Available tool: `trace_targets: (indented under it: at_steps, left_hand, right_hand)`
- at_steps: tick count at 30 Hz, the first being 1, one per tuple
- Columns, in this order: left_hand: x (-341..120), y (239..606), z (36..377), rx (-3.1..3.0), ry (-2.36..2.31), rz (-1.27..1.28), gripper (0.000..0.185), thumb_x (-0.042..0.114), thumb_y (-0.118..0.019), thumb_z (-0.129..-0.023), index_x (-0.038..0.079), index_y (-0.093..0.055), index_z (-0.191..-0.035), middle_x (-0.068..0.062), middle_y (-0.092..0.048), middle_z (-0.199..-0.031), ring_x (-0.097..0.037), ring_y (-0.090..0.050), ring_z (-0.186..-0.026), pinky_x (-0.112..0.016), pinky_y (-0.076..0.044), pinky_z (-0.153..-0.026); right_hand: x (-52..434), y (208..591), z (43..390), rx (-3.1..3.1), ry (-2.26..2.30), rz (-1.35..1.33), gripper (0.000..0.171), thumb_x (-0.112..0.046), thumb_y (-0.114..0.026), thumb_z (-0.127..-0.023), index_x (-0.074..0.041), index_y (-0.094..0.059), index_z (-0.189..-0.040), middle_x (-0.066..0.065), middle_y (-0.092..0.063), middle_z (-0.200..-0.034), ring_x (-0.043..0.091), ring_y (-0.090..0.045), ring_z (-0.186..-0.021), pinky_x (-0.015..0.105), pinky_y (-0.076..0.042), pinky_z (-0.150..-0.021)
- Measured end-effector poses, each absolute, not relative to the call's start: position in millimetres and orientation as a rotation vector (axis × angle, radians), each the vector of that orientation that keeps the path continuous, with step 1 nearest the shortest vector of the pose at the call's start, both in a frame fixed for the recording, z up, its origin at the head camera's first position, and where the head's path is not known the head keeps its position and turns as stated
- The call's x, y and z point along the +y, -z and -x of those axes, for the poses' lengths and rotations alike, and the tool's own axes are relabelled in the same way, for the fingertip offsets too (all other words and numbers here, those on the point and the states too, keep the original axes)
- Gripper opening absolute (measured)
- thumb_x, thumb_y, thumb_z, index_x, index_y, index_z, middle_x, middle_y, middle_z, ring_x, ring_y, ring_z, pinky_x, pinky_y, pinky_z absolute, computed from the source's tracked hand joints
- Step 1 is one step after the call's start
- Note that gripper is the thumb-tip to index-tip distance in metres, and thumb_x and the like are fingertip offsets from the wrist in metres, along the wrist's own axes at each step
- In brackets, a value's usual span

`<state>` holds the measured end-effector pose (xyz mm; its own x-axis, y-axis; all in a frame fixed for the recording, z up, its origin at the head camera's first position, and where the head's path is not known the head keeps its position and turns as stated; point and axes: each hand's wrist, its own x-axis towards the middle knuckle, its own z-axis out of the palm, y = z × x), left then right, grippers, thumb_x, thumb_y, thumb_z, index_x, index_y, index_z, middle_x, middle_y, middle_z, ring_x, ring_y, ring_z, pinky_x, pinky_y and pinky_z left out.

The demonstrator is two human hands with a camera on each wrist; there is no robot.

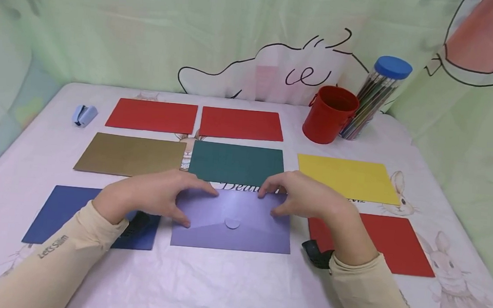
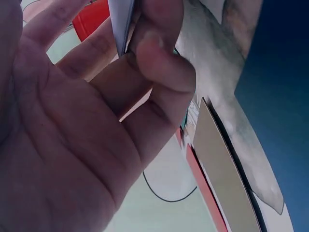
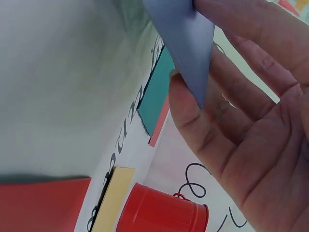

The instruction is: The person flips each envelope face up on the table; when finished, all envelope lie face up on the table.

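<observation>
A purple envelope (image 1: 233, 211) with a flap and a round closing tab lies in front of the person, at the near middle of the table. The left hand (image 1: 150, 194) holds its left side, thumb low and index finger near the top edge. At its upper right, the right hand (image 1: 306, 196) grips it between thumb and fingers. In the left wrist view, a corner of the envelope (image 2: 120, 24) shows among the curled fingers. The right wrist view shows another envelope corner (image 3: 186, 48) between thumb and fingertips. Parts of both sides are hidden by the hands.
Flat coloured rectangles surround it: blue (image 1: 67, 211) left, gold (image 1: 132, 156), dark green (image 1: 237, 163) and yellow (image 1: 347, 177) behind, red (image 1: 392, 245) right, two red ones (image 1: 153, 115) farther back. A red bucket (image 1: 326, 117), pencil jar (image 1: 374, 99) and small light-blue stapler (image 1: 84, 116) stand at the back.
</observation>
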<state>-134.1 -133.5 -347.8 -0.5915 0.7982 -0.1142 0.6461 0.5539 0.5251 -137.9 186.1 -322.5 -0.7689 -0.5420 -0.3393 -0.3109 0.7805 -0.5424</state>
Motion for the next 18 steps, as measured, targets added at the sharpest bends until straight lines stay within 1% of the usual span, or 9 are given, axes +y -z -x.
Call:
trace_targets:
  at_steps: [5, 9, 14, 18]
  left_hand:
    - [-133.6, 350.2, 134.9, 2.445, -0.625, -1.184, 0.069, 0.017, -0.089, -0.078, 0.017, -0.060, -0.141, 0.000, -0.061, -0.128, -0.019, -0.058, -0.117, -0.040, -0.047, -0.099]
    - [-133.5, 350.5, 134.5, 2.446, -0.615, -1.179, 0.068, 0.017, -0.088, -0.078, 0.017, -0.060, -0.141, 0.001, -0.061, -0.124, -0.019, -0.058, -0.114, -0.040, -0.048, -0.097]
    - [-133.1, 350.1, 133.7, 2.453, -0.592, -1.165, 0.068, 0.017, -0.087, -0.078, 0.017, -0.060, -0.141, 0.001, -0.060, -0.120, -0.020, -0.057, -0.112, -0.040, -0.048, -0.096]
    - [-132.5, 349.8, 132.8, 2.455, -0.574, -1.139, 0.067, 0.018, -0.087, -0.079, 0.018, -0.060, -0.141, 0.000, -0.059, -0.121, -0.021, -0.056, -0.114, -0.041, -0.047, -0.096]
  right_hand:
    - [185.0, 324.6, 138.4, 2.491, 0.618, 0.602, 0.035, -0.007, -0.084, -0.082, -0.022, -0.075, -0.112, 0.001, -0.067, -0.116, 0.028, -0.058, -0.112, 0.037, -0.056, -0.085]
    - [183.2, 325.4, 138.2, 2.496, 0.604, 0.586, 0.036, -0.007, -0.084, -0.081, -0.022, -0.076, -0.113, 0.002, -0.067, -0.118, 0.028, -0.058, -0.113, 0.037, -0.056, -0.085]
    - [181.6, 325.3, 138.3, 2.493, 0.598, 0.576, 0.037, -0.007, -0.084, -0.081, -0.021, -0.077, -0.114, 0.002, -0.067, -0.118, 0.028, -0.058, -0.114, 0.037, -0.056, -0.085]
    - [180.4, 326.7, 138.6, 2.487, 0.595, 0.554, 0.038, -0.007, -0.085, -0.080, -0.020, -0.077, -0.115, 0.004, -0.067, -0.119, 0.029, -0.058, -0.116, 0.037, -0.057, -0.085]
